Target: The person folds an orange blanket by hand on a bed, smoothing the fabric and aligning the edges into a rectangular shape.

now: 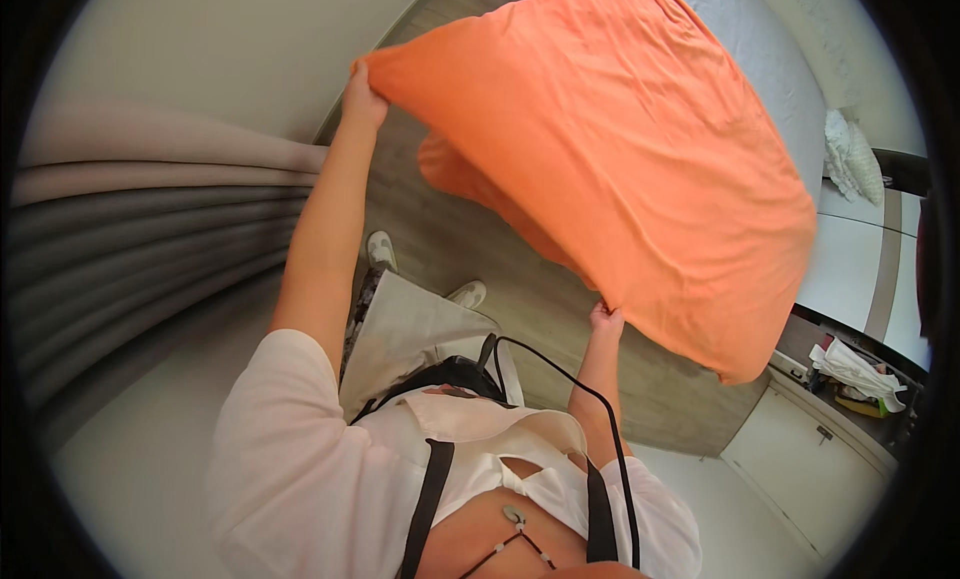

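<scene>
The person's bare left hand (366, 97) is clamping its fingers around one corner of a broad, thin orange fabric sheet (610, 129), and the bare right hand (606, 317) is pinching the near edge of the same sheet, the two grips standing well apart. Between and beyond them the cloth is spreading in a wide, rippled span, its right part hanging past the right grip and its far part lying over a bed with a pale grey cover (745, 39). To the left of the left grip, long pleated curtains in pink and dark grey fabric (160, 219) are hanging in folds. Below the cloth, between the grips and the person's body, two pale patterned shoes (468, 295) are resting on a grey-brown wood-look floor (520, 319). Far to the right of the right grip, a white ruffled pillow (850, 159) is lying by the bed's far end, and nearer, a crumpled white cloth (858, 373) is lying among small items above a white cabinet door (800, 449).
</scene>
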A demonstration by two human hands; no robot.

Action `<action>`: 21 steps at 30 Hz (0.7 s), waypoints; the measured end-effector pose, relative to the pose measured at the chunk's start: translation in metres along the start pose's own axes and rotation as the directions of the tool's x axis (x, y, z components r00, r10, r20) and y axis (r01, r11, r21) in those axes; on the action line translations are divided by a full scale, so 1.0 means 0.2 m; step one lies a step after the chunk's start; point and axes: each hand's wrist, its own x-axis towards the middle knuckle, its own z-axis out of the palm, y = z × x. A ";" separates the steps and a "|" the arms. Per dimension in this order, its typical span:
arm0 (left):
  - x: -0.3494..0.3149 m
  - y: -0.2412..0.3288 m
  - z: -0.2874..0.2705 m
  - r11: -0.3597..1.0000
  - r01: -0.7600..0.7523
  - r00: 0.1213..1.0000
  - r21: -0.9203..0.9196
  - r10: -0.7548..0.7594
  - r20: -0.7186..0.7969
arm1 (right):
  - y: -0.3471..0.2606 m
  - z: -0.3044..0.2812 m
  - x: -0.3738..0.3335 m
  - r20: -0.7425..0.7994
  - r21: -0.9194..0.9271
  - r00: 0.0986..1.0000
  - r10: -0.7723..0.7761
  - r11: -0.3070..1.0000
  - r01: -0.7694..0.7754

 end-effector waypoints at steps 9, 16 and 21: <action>-0.03 -0.81 -1.04 0.902 0.307 0.757 -0.303 -0.425 -0.496 | 0.33 -0.06 0.15 -0.181 -0.008 0.971 -0.159 0.987 0.160; 0.10 -1.06 -1.06 0.852 0.476 0.797 -0.218 -0.522 -0.303 | 0.55 0.10 0.38 0.087 -0.101 0.962 -0.257 0.959 0.266; 0.24 -1.18 -1.14 0.820 0.492 0.821 -0.291 -0.549 -0.159 | 0.66 0.29 0.49 0.215 -0.037 0.920 -0.327 0.939 0.342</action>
